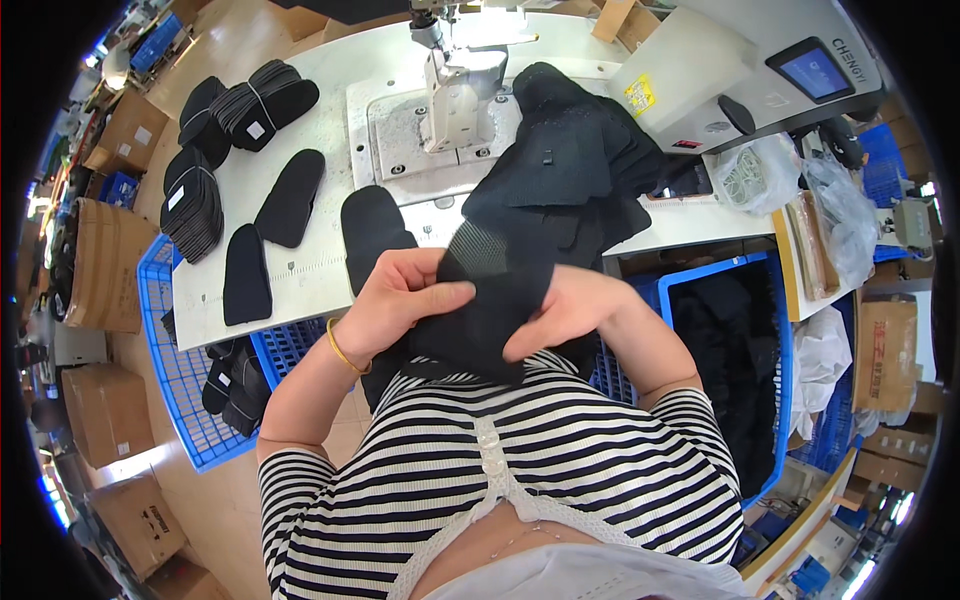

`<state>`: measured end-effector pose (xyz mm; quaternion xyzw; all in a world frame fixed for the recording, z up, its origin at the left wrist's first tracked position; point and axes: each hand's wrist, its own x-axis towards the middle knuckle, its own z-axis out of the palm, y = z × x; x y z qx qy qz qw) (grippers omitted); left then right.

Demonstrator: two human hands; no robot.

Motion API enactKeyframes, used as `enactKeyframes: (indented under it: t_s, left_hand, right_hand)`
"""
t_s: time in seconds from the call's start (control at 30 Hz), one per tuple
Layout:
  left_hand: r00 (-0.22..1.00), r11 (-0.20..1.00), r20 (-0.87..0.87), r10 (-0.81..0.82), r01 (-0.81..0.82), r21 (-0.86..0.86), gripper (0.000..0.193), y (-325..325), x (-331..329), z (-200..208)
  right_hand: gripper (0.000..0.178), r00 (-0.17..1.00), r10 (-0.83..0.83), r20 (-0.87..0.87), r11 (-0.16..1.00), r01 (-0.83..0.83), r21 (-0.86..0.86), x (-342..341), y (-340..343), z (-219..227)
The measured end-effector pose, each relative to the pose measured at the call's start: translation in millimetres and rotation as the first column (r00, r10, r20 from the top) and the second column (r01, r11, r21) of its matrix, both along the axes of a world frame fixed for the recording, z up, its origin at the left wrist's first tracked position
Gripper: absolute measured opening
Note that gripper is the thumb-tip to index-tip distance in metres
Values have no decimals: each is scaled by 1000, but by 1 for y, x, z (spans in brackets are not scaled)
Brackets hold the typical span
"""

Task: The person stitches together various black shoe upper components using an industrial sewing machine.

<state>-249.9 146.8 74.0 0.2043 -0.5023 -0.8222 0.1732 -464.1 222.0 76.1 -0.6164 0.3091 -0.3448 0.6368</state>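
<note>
A black fabric piece with a mesh patch, seemingly a shoe upper point(497, 300), is held up in front of my chest. My left hand point(405, 292) pinches its left edge, thumb on top. At its right edge my right hand point(578, 305) grips it, thumb in front and the other fingers hidden behind; this hand is slightly blurred. Just beyond, a black insole point(375, 228) lies at the table edge, partly covered by my left hand. A heap of black uppers point(565, 135) is piled to the right of the sewing machine point(455, 100).
Two loose insoles point(292, 198) and several tied insole bundles point(262, 105) lie on the left of the white table point(300, 280). Blue baskets point(200, 400) stand below left; a blue crate point(785, 370) of black pieces is at right. A control box point(740, 70) sits back right.
</note>
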Motion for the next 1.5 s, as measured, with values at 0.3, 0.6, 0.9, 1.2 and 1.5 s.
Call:
enactKeyframes:
  t_s: [0.3, 0.6, 0.9, 1.2, 1.5]
  left_hand:
    - [581, 315, -77, 810, -541, -780, 25, -90, 67, -20]
    - [127, 121, 117, 985, -21, -992, 34, -124, 168, -35]
    - [-103, 333, 319, 942, 183, -925, 66, -104, 230, -63]
    - [-10, 438, 438, 899, -31, -898, 50, -104, 232, -60]
    - [635, 675, -261, 727, -730, 105, 34, -91, 222, -36]
  right_hand:
    - [25, 559, -819, -134, 572, 815, -98, -120, -65, 58]
    - [37, 414, -870, -267, 492, 755, -433, -217, -213, 55]
    - [54, 314, -879, -360, 472, 687, -553, -228, -268, 10]
    - [30, 232, -745, -626, 634, 538, -555, -157, -214, 39]
    - [33, 618, -614, -491, 633, 14, -774, 86, -74, -21]
